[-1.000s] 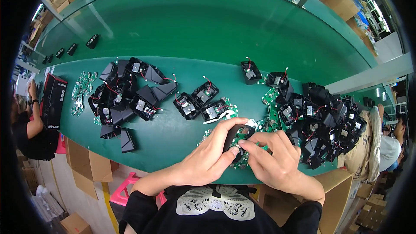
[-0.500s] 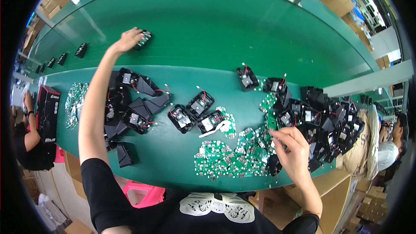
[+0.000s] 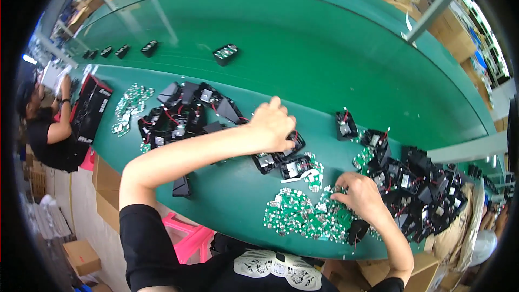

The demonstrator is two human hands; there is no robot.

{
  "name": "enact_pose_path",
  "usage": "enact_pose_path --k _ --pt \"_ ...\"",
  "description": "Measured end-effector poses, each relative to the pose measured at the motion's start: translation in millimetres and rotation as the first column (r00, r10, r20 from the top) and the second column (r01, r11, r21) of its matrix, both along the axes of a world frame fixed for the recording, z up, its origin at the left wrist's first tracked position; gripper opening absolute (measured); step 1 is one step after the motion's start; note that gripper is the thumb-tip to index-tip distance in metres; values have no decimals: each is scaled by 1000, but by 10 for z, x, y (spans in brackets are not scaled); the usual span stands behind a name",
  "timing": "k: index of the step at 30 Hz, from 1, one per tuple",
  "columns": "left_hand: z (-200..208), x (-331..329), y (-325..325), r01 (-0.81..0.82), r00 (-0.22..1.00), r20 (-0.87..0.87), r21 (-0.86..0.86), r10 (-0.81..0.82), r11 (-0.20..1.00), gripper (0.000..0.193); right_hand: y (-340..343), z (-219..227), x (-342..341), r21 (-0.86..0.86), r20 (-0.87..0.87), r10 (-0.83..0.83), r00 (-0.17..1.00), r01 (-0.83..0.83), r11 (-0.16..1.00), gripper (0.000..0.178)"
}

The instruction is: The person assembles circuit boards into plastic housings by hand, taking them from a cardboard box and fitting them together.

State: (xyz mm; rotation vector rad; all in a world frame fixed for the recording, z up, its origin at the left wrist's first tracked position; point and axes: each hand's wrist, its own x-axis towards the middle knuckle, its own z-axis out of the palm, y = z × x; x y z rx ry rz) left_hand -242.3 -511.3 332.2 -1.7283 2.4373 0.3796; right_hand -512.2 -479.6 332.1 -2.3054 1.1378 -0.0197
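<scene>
My left hand (image 3: 273, 127) reaches across the table, its fingers apart over a black plastic housing (image 3: 294, 145) with a red wire; the hand hides part of it, and I see no firm grip. Beside it sit two similar open housings (image 3: 296, 167), the nearer with a white strip lying at its edge. On the right, my right hand (image 3: 359, 197) has thumb and fingers pinched together at the upper edge of a heap of green circuit boards (image 3: 294, 211), closed on a small circuit board mostly hidden by the fingers.
Black housings crowd the right (image 3: 416, 189) and left. Another board pile (image 3: 132, 105) lies far left. Behind, on a lower green strip, a housing with a board (image 3: 226, 54) stands in line with others. A person (image 3: 51, 124) works at far left beside a black-and-red box (image 3: 92, 108).
My left hand has let go of the housing on the green strip and come back right, over the table's housings. My right hand stays at the boards. The view has shifted.
</scene>
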Motion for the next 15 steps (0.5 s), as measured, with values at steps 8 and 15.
enact_pose_path --k 8,15 --pt "-180 -183 -11 -7 966 -257 50 20 999 51 -35 326 -200 610 438 -689 577 373 699 17" --pt "253 -73 135 -113 687 -726 -92 11 989 25 246 473 -247 871 357 -765 536 105 481 23"
